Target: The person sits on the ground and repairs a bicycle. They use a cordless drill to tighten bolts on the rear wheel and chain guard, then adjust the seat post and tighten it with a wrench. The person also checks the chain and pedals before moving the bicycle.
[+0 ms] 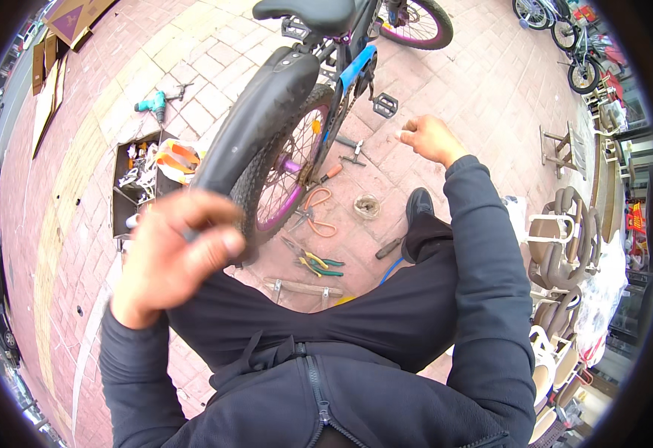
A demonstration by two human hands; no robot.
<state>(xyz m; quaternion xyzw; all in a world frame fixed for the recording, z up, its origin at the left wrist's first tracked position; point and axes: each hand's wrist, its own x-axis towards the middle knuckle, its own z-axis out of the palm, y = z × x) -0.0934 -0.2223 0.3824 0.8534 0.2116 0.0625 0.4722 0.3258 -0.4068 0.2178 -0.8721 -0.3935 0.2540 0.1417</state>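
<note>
The bike (358, 69) stands on the paving in front of the person, rear wheel (289, 166) nearest. I can make out no stand, so a sideways knock to the rear fender (263, 116) might topple it. Scissors (309, 216) lying close to the tyre could be rolled over or trodden on. The fender is long, black and scuffed; the tyre is knobbly, rim and hub purple, the frame partly blue. The blurred left hand (173, 257) is at the fender's near end, contact unclear, its fingers bent, thumb apart. The right hand (429, 140) hovers beyond the shoe (418, 203), fingers curled together; whether they pinch anything, I cannot tell.
</note>
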